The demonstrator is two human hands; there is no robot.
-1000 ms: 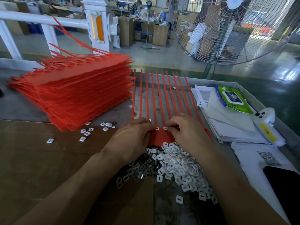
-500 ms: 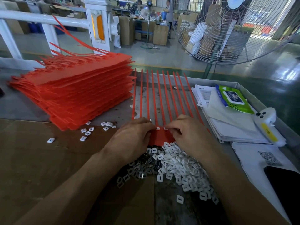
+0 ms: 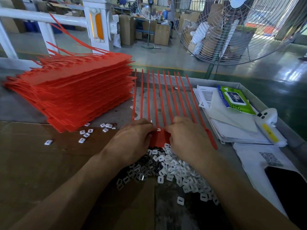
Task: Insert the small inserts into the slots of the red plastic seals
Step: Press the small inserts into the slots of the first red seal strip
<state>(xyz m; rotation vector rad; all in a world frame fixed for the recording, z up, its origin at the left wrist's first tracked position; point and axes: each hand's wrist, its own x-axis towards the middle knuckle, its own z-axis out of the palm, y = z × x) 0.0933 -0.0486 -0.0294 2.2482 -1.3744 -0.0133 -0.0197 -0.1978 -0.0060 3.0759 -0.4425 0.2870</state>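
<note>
Red plastic seals [image 3: 160, 138]: one joined strip lies flat on the grey table [image 3: 16, 107] centre, head block toward the person, its thin tails [image 3: 156, 97] fanned away toward the far edge. Only a head view here. Left hand [image 3: 132, 140] sits on the left part of the head block, fingers curled down onto it, fingertips near a white insert [image 3: 158, 129] seated in a slot. Right hand [image 3: 187, 140] mirrors it on the right part, fingers bent and pressed to the block edge; whether either hand pinches a loose insert cannot be told, fingertips are hidden under knuckles. Loose pile of small inserts [image 3: 172, 168] lies just near side of the block, touching it, spilling onto the cardboard sheet [image 3: 41, 163]. A few stray inserts [image 3: 86, 133] lie left, beside the tall stack of red seals [image 3: 79, 93]. Right: papers [image 3: 232, 127], green wipes pack [image 3: 234, 100], white handheld device [image 3: 269, 125], dark phone [image 3: 289, 188]; big fan [image 3: 232, 30] behind. Step, judged: mid-row seating, inserts being pressed into head slots, strip probably partly filled. Next move calls for picking one insert from the pile, orienting it flat, aligning over the next free slot, pressing until flush while the other hand steadies the strip.
</note>
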